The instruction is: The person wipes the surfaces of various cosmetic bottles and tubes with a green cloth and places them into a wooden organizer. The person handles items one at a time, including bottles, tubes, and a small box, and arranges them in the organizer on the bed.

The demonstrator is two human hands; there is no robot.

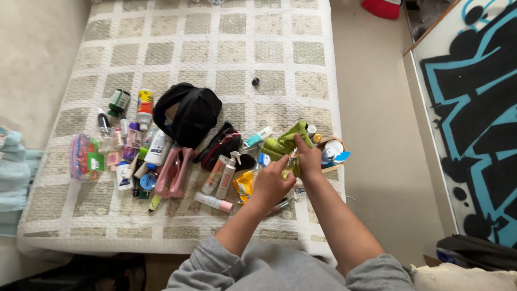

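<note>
Head view, what do the two hands do?

— Left hand (271, 186) and right hand (309, 160) meet over the bed (226, 48). Both grips are clamped on one small bottle (290, 164) with yellow stuff inside. The bottle sits right between the two grips, tilted, up off the bed.

— What is close to the grips?

— A green cloth (284, 144) lies just past the right grip and seems to touch it. A small bowl (335, 152) with little tubs sits just right of that grip. A yellow packet (245, 184) lies just left of the left grip.

— And farther off?

— Left of the grips lie two pump bottles (222, 177), then a pink case (175, 172), then a white bottle (158, 148). Behind those sits a black bag (188, 112). Way out left is a clear pouch (83, 157) with bright things in it. A tiny black cap (256, 82) lies alone, well beyond the grips.

— What does the person wear?

— Grey sleeves (215, 258).
</note>
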